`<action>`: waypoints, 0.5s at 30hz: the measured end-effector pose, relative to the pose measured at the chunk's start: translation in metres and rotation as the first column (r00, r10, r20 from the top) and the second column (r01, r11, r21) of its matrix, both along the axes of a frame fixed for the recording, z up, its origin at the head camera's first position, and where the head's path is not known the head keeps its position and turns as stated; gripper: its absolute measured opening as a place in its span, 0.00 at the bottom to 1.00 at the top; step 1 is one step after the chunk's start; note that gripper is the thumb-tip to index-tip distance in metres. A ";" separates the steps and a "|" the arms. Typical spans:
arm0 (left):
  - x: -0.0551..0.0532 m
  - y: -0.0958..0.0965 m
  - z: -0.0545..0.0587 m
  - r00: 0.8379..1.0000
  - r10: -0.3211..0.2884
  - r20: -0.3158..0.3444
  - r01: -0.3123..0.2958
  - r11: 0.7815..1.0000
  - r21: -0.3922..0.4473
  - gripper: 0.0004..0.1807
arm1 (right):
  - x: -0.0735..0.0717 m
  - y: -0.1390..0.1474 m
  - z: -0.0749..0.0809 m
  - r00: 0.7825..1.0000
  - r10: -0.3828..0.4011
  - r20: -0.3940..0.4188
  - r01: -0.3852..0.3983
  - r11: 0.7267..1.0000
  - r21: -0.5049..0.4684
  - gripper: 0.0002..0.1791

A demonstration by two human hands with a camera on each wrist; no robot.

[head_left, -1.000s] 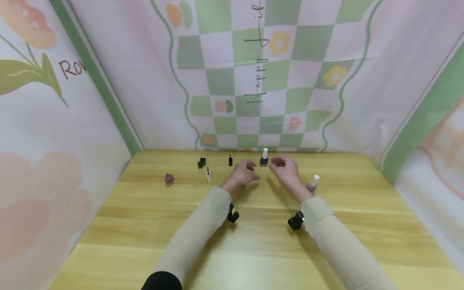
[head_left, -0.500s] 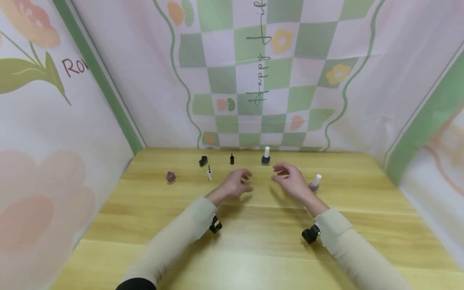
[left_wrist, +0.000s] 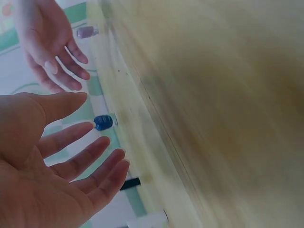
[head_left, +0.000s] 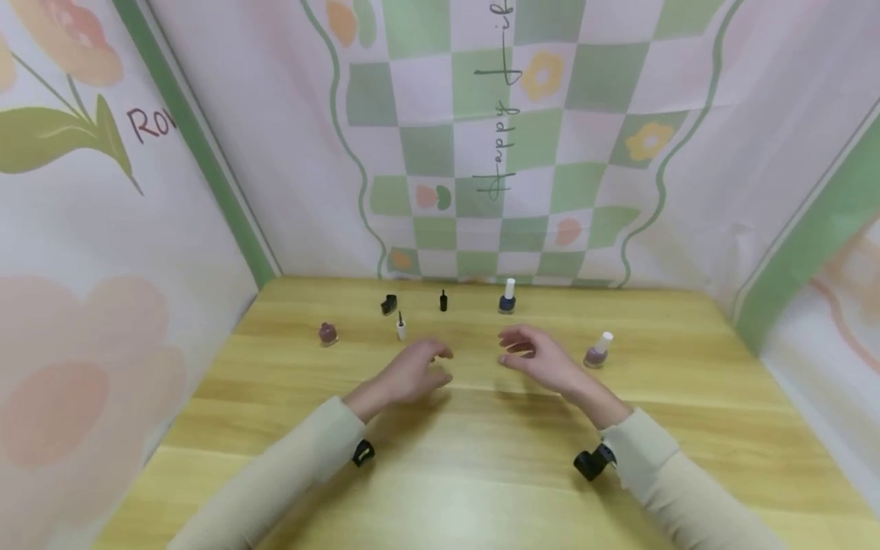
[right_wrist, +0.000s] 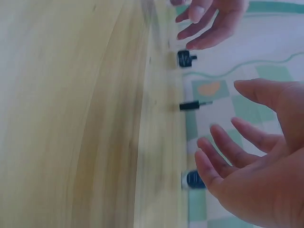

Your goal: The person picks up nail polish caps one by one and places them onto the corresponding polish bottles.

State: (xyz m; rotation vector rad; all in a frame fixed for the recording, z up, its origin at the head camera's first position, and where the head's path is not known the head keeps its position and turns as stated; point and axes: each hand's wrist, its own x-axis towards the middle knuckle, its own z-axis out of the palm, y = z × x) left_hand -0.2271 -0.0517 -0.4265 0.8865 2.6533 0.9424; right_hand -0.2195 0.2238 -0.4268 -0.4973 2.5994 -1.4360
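My left hand (head_left: pixel 409 372) hovers over the middle of the table, fingers relaxed and nothing in them. To its right, my right hand (head_left: pixel 543 360) is also empty, its fingers loosely bent. Beyond the hands a dark blue nail polish bottle (head_left: pixel 507 304) stands upright with its white cap on. Close to the right hand is a mauve nail polish bottle (head_left: pixel 596 356), also white-capped. A white cap with its brush pointing up (head_left: pixel 402 328) stands beyond the left hand, and a black brush cap (head_left: pixel 443 302) stands likewise farther back.
An uncapped purple nail polish bottle (head_left: pixel 328 334) is at the left of the wooden table (head_left: pixel 467 458). Near the back edge sits an uncapped black bottle (head_left: pixel 389 305). A patterned cloth (head_left: pixel 474 145) hangs right behind the table.
Both hands have drawn back from beside the dark blue bottle, the left one toward the near left. The bottles and caps stay where they were; the head view has shifted slightly.
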 end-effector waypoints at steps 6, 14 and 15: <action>0.014 -0.032 -0.003 0.995 0.093 -0.043 -0.095 0.995 -0.024 0.19 | 0.001 -0.018 0.004 0.997 0.062 0.049 -0.060 0.998 -0.030 0.29; 0.028 -0.097 0.003 0.944 0.303 -0.134 -0.304 0.953 0.013 0.17 | -0.011 -0.054 0.009 0.997 0.074 0.034 -0.073 0.997 -0.034 0.28; 0.029 -0.105 0.004 0.930 0.336 -0.148 -0.334 0.942 0.043 0.18 | -0.012 -0.060 0.010 0.997 0.067 0.023 -0.067 0.997 -0.032 0.28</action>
